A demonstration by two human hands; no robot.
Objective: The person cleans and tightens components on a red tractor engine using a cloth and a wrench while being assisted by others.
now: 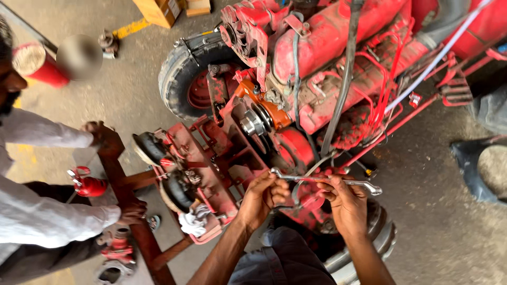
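Concrete workshop floor (449, 232), dusty, open at 3–5 o'clock. Red tractor (327, 68) tipped across centre; front tyre (177, 74) at 11 o'clock. Long spanner (322, 180) held level just below centre: left hand (261, 198) closed round one end, right hand (346, 203) gripping shaft. Rusty frame (124, 190) at 8 o'clock gripped by co-worker's hands (129, 211), blocking left side. Yellow carton (158, 10) at 12 o'clock, red cylinder (39, 66) at 10.
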